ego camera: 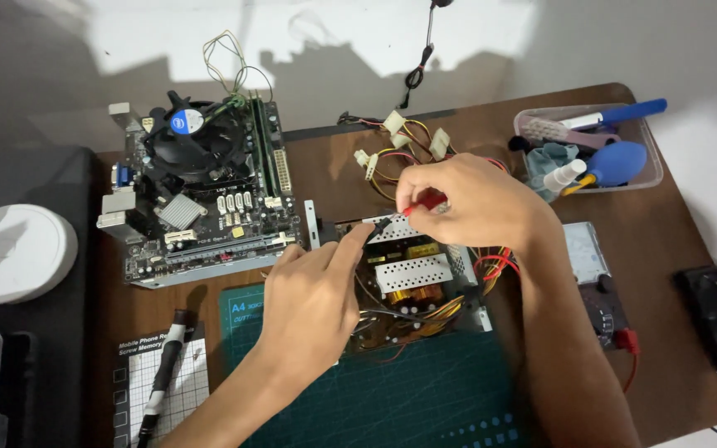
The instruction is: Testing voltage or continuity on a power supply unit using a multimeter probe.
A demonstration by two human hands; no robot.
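- right hand [466, 203] pinches red probe [426, 202], long axis pointing left
- left hand [313, 303] fingers pressed on black probe [357, 234] at open power supply [425, 274], near-left of right hand

Two hands work at the middle of the table: the left hand [313, 290] and the right hand [462, 199]. Under them sits one opened power supply [412, 286], with two perforated metal heat sinks inside it. One motherboard [201, 191] lies at the far left, carrying one round cooler fan [188, 137]. One green cutting mat [425, 398] lies near. One clear plastic tub [649, 166] stands far right. One multimeter [599, 290] rests at the right.
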